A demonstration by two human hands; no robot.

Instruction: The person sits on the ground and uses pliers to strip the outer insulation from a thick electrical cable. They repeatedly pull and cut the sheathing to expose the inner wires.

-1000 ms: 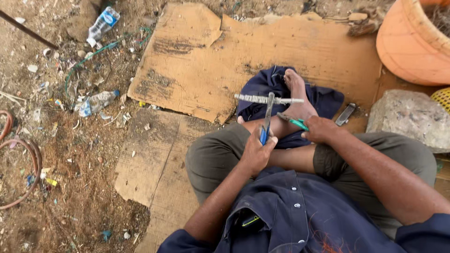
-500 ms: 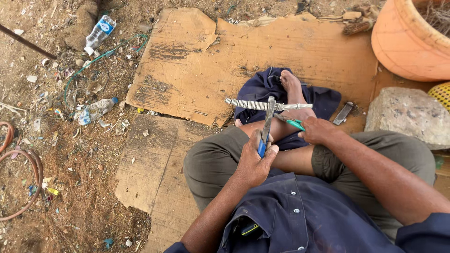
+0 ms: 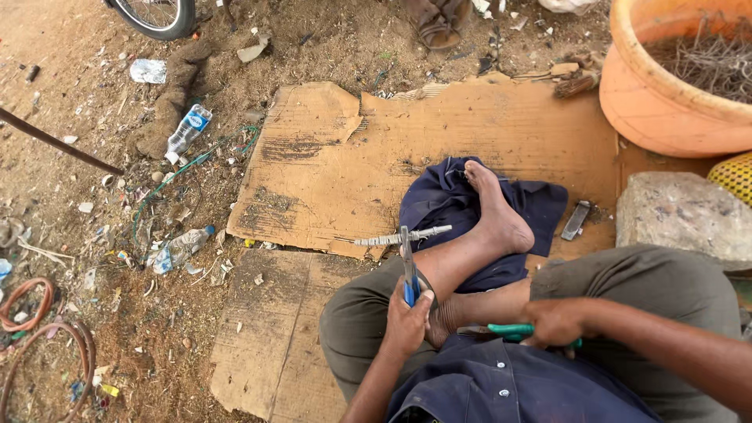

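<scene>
I sit cross-legged on cardboard (image 3: 407, 157). My left hand (image 3: 407, 317) grips blue-handled pliers (image 3: 410, 270) that stand upright, their jaws clamped on a thin twisted metal rod (image 3: 399, 235) held level above my shin. My right hand (image 3: 560, 321) is closed on a green-handled tool (image 3: 509, 331) and rests low near my lap, apart from the rod. My bare foot (image 3: 493, 211) lies on a dark blue cloth (image 3: 439, 200).
An orange tub (image 3: 650, 102) holding wire scraps stands at the back right, a grey stone (image 3: 681, 215) beside it. A small metal piece (image 3: 575, 220) lies by the cloth. Plastic bottles (image 3: 186, 129), litter, coiled hose (image 3: 39, 329) and a wheel (image 3: 153, 14) lie on the dirt left.
My right hand has drawn back from the rod to my lap with the green tool. The view has tilted up, so the wheel and sandal are now in sight.
</scene>
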